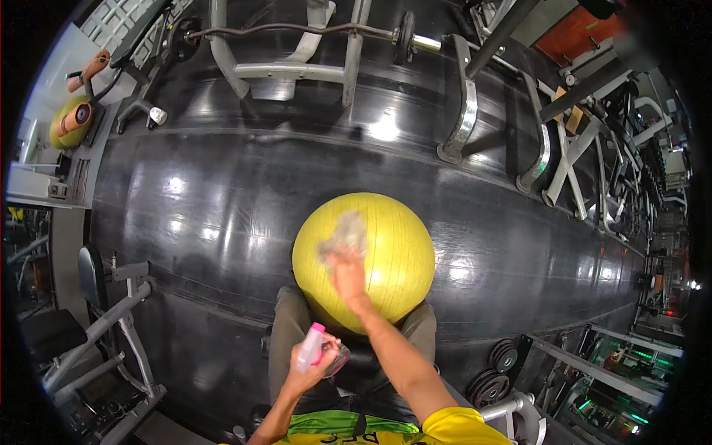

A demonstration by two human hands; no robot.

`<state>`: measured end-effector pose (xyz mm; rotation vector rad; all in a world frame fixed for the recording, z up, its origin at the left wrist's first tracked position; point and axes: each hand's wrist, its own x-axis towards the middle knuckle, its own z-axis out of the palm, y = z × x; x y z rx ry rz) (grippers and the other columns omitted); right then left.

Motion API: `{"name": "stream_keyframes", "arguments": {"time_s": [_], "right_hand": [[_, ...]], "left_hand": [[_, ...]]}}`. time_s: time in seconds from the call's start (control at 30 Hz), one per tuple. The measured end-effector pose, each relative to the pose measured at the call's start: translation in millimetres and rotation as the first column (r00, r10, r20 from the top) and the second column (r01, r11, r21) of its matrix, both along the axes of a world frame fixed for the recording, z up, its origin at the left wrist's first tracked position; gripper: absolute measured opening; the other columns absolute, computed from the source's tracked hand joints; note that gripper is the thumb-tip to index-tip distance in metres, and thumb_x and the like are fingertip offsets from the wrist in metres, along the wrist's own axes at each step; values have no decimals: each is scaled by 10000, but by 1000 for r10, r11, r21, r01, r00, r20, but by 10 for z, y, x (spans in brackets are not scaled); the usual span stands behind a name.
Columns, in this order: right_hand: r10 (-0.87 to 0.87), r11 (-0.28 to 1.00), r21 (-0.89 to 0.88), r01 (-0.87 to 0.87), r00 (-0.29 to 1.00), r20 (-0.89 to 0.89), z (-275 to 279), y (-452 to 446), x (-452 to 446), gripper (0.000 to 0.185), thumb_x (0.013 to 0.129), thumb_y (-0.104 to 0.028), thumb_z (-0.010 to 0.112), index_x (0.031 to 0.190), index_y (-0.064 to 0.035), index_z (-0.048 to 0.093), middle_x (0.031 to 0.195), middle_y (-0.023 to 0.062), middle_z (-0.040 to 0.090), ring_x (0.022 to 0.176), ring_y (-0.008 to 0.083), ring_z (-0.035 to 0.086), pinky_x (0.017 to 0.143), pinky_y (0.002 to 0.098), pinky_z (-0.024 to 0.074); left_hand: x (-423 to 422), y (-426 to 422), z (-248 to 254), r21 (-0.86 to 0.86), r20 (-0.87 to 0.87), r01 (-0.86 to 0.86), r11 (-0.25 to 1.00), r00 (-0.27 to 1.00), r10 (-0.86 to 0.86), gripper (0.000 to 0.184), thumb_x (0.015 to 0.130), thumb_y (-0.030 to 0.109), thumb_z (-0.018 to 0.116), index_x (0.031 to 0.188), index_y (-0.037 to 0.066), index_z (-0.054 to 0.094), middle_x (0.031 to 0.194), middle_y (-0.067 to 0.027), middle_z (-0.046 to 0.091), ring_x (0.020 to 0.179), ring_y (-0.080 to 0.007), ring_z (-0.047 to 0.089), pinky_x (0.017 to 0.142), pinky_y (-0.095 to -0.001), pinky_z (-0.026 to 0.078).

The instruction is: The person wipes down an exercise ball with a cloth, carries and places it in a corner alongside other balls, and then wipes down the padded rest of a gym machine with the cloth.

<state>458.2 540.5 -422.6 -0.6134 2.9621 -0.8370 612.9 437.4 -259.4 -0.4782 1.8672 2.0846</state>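
A large yellow exercise ball [397, 252] rests between the person's knees on the dark floor. My right hand [347, 273], somewhat blurred by motion, presses a greyish cloth [345, 233] on the upper left part of the ball. Nearer the body, my left hand [311, 365] is closed around a small spray bottle [311, 347] with a pink top, held below and left of the ball.
A barbell [297, 30] lies across a grey rack at the top. Bench frames and machines [567, 170] stand at the right. Weight plates [489, 387] are at the lower right, a padded machine [122, 319] at the lower left. Another yellow-green ball [65, 127] is at the far left.
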Motion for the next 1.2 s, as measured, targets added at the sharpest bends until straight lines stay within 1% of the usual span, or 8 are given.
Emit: {"name": "stream_keyframes", "arguments": {"time_s": [0.27,0.37,0.47,0.53,0.7,0.9,1.13,1.2], "right_hand": [[470,883,-206,-423,798,377,260,358,599,346,773,-70,593,1119,-77,606,1131,139,619,1155,241,527,1044,394,352],[222,974,-215,-69,469,855,880,566,341,276,863,-143,587,1119,-41,593,1117,140,610,1124,245,530,978,353,386],[271,861,-504,75,770,578,752,884,293,261,910,-201,570,1098,-20,589,1089,126,584,1090,237,522,917,327,402],[169,896,-399,196,680,714,709,1086,16,353,877,-232,619,1143,-4,571,1127,156,541,1095,267,511,959,353,385],[-313,947,-17,321,932,185,525,1024,-272,713,773,-347,706,1367,-104,396,1342,263,388,1232,401,391,1037,439,322],[-145,928,362,93,982,120,426,554,-44,625,805,-259,658,1366,-116,422,1460,256,241,1348,391,259,1087,422,275],[15,965,261,-30,998,58,69,1146,-419,400,864,-113,527,1264,-134,549,1324,156,492,1227,298,465,984,371,420],[-411,911,79,404,905,105,-19,1114,-537,347,825,-75,549,1166,-107,607,1242,176,549,1154,321,518,912,376,466]], "left_hand": [[-22,-162,32,-116,-172,-63,991,984,42,283,808,86,687,1040,-56,610,756,-53,648,684,-106,602,784,-288,497],[6,-219,24,-92,-184,-38,995,983,20,238,796,75,693,981,-58,624,717,-49,633,674,-110,604,852,-319,499],[16,-216,69,-34,-152,-33,999,988,27,209,788,67,694,942,-56,623,697,-49,612,675,-116,604,888,-345,495],[34,-201,44,1,-146,-43,999,988,43,202,787,65,694,934,-53,620,693,-49,602,675,-120,603,895,-356,494],[78,-182,-105,-58,-147,72,996,986,-79,358,813,46,647,1134,-76,546,759,-55,634,765,-143,624,881,-353,491],[10,-143,-25,-32,-67,23,999,997,-26,321,810,94,681,1102,0,585,819,-41,629,765,-101,587,729,-256,476],[57,-240,-39,31,-4,-7,1000,1000,7,312,816,91,674,1101,5,581,809,-42,623,754,-105,585,728,-260,473],[63,-268,-48,-11,-29,8,1000,1000,-8,312,813,85,674,1101,10,583,810,-43,624,758,-104,585,727,-260,471]]}}
